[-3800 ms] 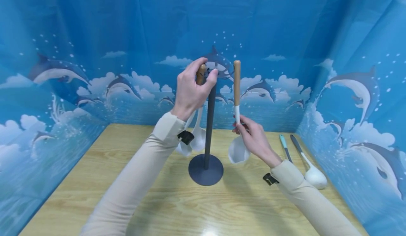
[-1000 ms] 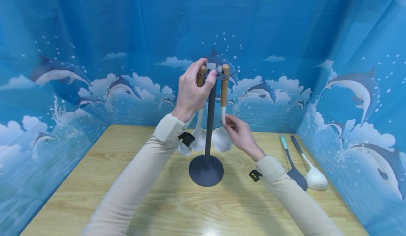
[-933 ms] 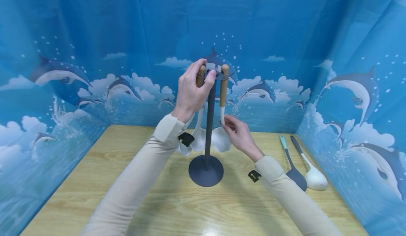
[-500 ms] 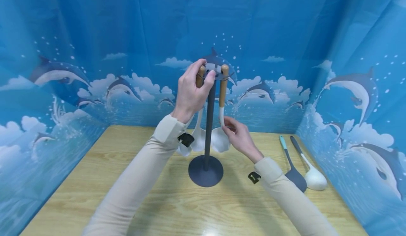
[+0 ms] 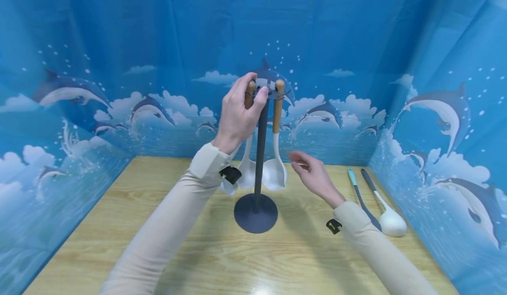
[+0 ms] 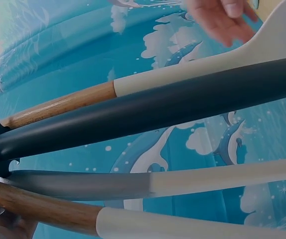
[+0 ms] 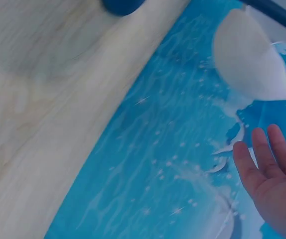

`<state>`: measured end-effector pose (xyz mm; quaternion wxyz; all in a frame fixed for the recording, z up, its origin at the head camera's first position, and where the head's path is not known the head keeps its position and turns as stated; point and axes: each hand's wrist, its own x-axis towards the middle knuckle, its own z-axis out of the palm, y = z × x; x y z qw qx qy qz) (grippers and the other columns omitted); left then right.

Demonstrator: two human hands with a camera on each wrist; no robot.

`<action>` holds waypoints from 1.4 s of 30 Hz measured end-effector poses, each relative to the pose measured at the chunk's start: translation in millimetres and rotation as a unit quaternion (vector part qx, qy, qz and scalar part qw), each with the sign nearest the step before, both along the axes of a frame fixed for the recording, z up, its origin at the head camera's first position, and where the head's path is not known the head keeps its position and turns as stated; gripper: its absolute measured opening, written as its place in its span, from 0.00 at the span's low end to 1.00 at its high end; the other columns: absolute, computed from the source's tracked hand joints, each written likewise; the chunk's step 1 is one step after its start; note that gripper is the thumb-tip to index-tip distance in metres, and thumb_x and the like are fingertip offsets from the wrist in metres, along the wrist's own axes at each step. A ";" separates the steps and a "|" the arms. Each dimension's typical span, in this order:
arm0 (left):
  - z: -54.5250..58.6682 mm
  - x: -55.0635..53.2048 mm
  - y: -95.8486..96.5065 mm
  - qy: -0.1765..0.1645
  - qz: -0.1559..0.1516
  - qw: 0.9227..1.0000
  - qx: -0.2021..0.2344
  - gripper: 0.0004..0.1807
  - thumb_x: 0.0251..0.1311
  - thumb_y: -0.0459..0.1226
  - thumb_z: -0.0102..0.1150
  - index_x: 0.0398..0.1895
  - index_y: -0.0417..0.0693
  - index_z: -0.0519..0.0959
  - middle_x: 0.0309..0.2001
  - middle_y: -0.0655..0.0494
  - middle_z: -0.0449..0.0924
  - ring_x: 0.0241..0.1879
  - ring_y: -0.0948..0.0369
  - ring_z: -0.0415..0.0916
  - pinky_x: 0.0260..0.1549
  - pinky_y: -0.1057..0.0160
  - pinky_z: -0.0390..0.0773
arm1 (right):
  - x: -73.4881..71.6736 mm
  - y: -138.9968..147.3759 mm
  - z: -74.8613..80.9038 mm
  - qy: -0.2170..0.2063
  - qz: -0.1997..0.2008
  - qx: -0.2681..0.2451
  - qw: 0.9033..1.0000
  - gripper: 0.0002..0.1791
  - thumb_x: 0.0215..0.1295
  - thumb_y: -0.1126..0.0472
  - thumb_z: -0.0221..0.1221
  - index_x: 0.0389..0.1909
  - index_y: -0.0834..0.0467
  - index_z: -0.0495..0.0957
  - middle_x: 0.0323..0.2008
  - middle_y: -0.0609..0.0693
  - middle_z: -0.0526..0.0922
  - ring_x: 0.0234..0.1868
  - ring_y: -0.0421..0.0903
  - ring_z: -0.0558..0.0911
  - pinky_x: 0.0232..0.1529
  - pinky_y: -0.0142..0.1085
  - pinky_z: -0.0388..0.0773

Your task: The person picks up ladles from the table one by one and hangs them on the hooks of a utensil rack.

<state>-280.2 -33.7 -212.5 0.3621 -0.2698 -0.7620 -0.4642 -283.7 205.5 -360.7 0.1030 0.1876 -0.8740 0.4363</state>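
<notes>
A dark utensil stand (image 5: pixel 260 149) with a round base rises from the table. My left hand (image 5: pixel 239 112) grips its top, thumb on the hook disc and fingers behind a wooden handle (image 5: pixel 249 96). On the right side of the stand hangs a white ladle (image 5: pixel 274 174) with a wooden handle. My right hand (image 5: pixel 314 176) is apart from that ladle, fingers loose and holding nothing; the right wrist view shows its palm below the ladle's bowl (image 7: pixel 250 57). Left of the pole hang other white utensils (image 5: pixel 247 174), partly behind my left wrist; one has a grey handle (image 6: pixel 83 184).
At the table's right side lie a dark utensil with a turquoise handle (image 5: pixel 352 177), partly hidden by my right sleeve, and a white ladle (image 5: pixel 393 223) with a dark handle. A blue dolphin-print curtain (image 5: pixel 317 31) encloses the wooden table (image 5: pixel 222 255) at the back and sides.
My right hand brought the wooden-handled ladle left to the stand, where it now hangs. Since half a second ago that hand has let go and moved right. My left hand has stayed on the stand's top.
</notes>
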 end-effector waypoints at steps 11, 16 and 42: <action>6.2 2.1 -6.1 -0.023 0.007 1.000 -0.011 0.32 0.70 0.53 0.43 0.71 0.48 0.65 0.66 0.50 0.70 0.58 0.56 0.72 0.55 0.56 0.75 | -1.3 43.0 -16.9 -0.034 -0.016 0.142 0.989 0.18 0.75 0.62 0.51 0.60 0.64 0.75 0.57 0.63 0.79 0.55 0.58 0.80 0.54 0.51 0.78; 9.4 1.8 -9.9 -0.049 -0.008 0.999 -0.017 0.31 0.72 0.53 0.42 0.72 0.50 0.65 0.64 0.51 0.71 0.52 0.58 0.74 0.51 0.56 0.76 | -1.9 65.2 -23.2 -0.034 -0.042 0.182 0.982 0.17 0.73 0.65 0.51 0.59 0.67 0.75 0.54 0.66 0.79 0.52 0.61 0.81 0.51 0.53 0.79; 9.6 -2.0 -16.3 -0.044 -0.035 0.997 -0.045 0.31 0.69 0.54 0.48 0.70 0.49 0.68 0.49 0.50 0.75 0.38 0.60 0.67 0.37 0.60 0.69 | 9.8 145.4 -40.3 -0.158 -0.089 0.375 0.909 0.26 0.65 0.69 0.57 0.60 0.81 0.65 0.52 0.79 0.74 0.45 0.66 0.81 0.36 0.47 0.78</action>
